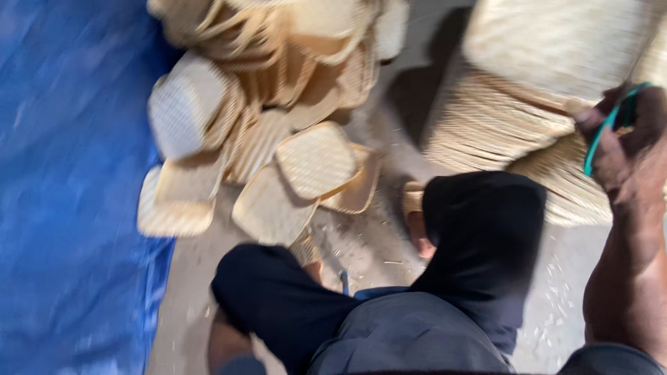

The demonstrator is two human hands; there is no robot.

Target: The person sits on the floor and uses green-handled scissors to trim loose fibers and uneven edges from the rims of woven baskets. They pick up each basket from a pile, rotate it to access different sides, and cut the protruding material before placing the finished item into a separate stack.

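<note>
My right hand (625, 142) is raised at the right edge, closed around a thin green strap or band (603, 135), pressed against a stack of woven bamboo trays (500, 118). My left hand is out of view. My knees in dark trousers (479, 229) fill the lower middle, and I sit on the concrete floor. A loose heap of small woven bamboo trays (278, 118) lies ahead at upper centre. The picture is motion-blurred.
A blue tarpaulin (69, 187) covers the whole left side. Bare concrete floor (368, 243) with scattered bamboo chips runs between the heap and the stack. Sandalled feet (415, 208) rest near the trays.
</note>
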